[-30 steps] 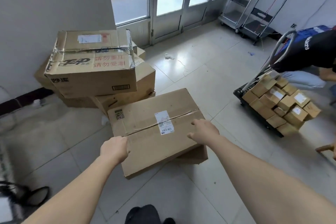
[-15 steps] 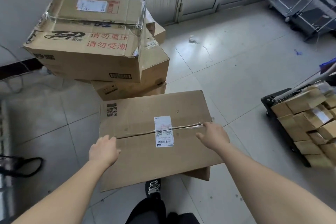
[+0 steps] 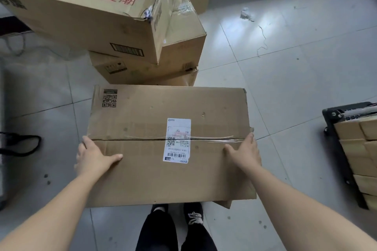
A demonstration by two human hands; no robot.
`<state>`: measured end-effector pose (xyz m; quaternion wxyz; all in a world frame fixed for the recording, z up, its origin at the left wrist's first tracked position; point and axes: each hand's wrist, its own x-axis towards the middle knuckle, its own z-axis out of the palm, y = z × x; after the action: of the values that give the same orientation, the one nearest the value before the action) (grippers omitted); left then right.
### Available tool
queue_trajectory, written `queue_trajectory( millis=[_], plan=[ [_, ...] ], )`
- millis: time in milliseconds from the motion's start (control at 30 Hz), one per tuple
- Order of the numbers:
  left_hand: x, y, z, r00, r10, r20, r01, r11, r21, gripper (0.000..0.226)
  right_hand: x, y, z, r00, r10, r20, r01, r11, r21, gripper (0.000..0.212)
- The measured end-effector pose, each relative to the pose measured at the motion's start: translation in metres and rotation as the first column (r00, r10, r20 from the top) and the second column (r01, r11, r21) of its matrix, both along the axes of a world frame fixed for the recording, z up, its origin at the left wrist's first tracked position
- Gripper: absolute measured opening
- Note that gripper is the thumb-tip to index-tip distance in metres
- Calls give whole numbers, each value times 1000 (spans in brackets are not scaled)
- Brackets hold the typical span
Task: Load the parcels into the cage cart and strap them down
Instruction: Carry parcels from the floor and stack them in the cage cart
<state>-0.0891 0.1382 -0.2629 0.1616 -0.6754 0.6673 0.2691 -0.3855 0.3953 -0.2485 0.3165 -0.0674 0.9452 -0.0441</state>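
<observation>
Gripping a wide, flat parcel (image 3: 169, 144) at its two short ends, the person is holding it in front of the legs, above the tiled floor (image 3: 285, 67). The left hand (image 3: 92, 156) is lying spread on the top face at the left edge, thumb pointing inward and fingers curling over the side; the right hand (image 3: 243, 154) is doing the same at the right edge, clamped against the end of the taped seam. Whether any fingers are reaching under the parcel cannot be told.

The cart (image 3: 336, 128) is sitting at the far right, already stacked with small parcels (image 3: 359, 149), well apart from the held one.

Risks, judged from here:
- The top flaps are meeting at a seam whose tape (image 3: 220, 138) is looking thin and wrinkled; pressure from both ends is likely bowing the lid, and the seam may split.
- A loose flap (image 3: 224, 203) is hanging under the near right corner, so the bottom may be giving way.
- The stack of big boxes (image 3: 114, 26) just beyond is leaning; a bump while turning could tip it.
- The held parcel is hiding the feet and floor.
</observation>
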Motion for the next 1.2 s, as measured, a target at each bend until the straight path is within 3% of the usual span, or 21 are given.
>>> queue_trajectory(
  millis=[100,233,567,933,1200],
  plan=[
    [-1,-3,-7,994,105,-21,-105,994,6,134,-3,-1,-9,999,-44,-11,44,999,-6,109],
    [-6,-6,-2,992,128,-12,-128,992,-12,126,-8,-5,-8,997,-57,-46,57,998,3,110],
    [37,31,69,970,241,15,-241,970,-37,117,-8,-28,54,999,29,-40,-30,1000,-6,91],
    [141,82,175,881,462,-99,-472,868,-154,113,56,-74,160,959,270,-85,-281,948,-152,83],
    [250,115,250,758,612,-226,-653,702,-286,97,135,-125,242,852,488,-190,-524,788,-323,82]
  ],
)
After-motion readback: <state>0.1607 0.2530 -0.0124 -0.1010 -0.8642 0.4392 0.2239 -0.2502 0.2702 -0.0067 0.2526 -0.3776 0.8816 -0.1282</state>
